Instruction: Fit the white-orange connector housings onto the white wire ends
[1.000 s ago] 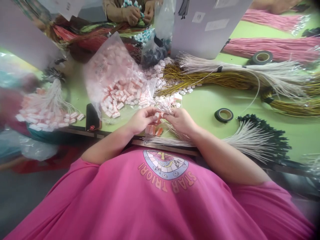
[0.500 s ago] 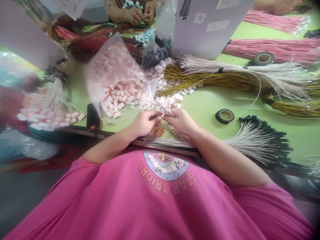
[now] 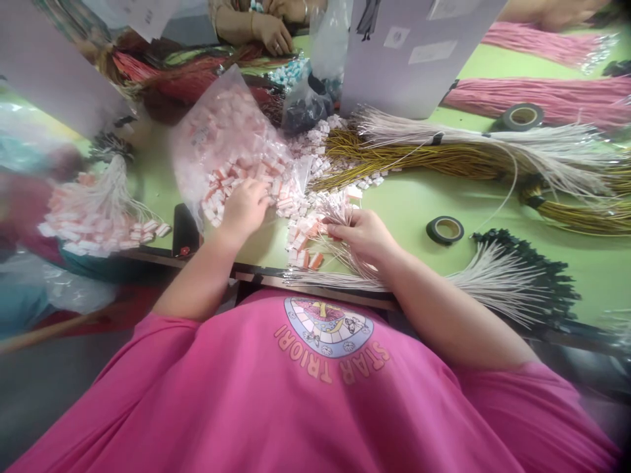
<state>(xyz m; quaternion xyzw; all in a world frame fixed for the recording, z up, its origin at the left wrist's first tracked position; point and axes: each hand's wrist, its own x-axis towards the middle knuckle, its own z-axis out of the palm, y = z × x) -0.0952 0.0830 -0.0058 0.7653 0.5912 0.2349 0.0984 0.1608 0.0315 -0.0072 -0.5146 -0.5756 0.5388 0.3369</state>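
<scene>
My left hand [image 3: 245,207] is at the near edge of a heap of orange-and-white plastic connectors [image 3: 234,174]. Its fingers are partly spread and reach over the connectors; the blurred fingertips show nothing clearly held. In my right hand [image 3: 365,235], a bunch of thin white wires [image 3: 338,207] is gripped, with thumb and fingers closed round it. Orange-and-white connectors [image 3: 300,240] cluster at the wires' ends just left of that hand. More white wires [image 3: 330,279] lie along the table's front edge below it.
A clear plastic bag [image 3: 221,118] of connectors lies behind the heap. Finished-looking wires with connectors [image 3: 103,220] hang at left, near a dark phone [image 3: 186,230]. Black tape [image 3: 445,230], black-ended wires [image 3: 522,276] and yellow wires [image 3: 444,157] lie right. A co-worker's hand [image 3: 271,33] is across.
My left hand has left the wires at my right hand and moved left to the connector heap. My right hand stays on the wire bunch. The co-worker's hands have shifted.
</scene>
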